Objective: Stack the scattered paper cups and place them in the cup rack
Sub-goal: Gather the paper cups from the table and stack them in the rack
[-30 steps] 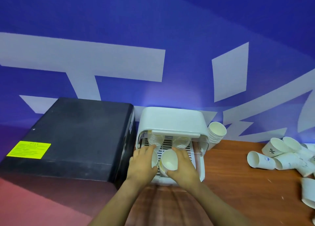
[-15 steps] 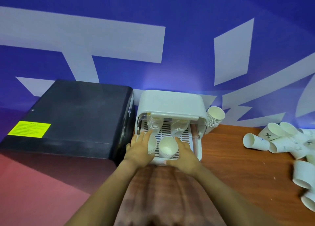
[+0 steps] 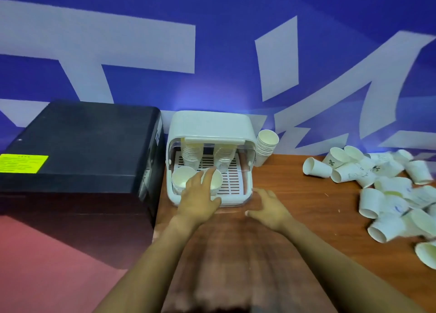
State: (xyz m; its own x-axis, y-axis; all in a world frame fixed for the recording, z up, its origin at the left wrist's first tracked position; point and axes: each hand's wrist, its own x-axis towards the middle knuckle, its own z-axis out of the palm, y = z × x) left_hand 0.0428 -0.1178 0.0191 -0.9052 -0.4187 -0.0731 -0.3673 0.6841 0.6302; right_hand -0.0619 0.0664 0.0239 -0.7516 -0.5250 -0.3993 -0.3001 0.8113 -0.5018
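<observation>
Lighting dim, blue-tinted; soft glow on wall (image 3: 200, 95) behind cup rack (image 3: 212, 126). Wide-angle bending at edges. Motion blur on right hand (image 3: 269, 209), forearms, nearest scattered cups (image 3: 387, 223). Desk (image 3: 295, 194) foreground smeared.

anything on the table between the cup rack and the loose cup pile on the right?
Head view: bare wood between the cup rack and the loose cup pile; one cup stack stands against the rack's right side.

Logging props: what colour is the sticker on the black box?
Bright yellow-green sticker; head view, the only one, shows it.
</observation>
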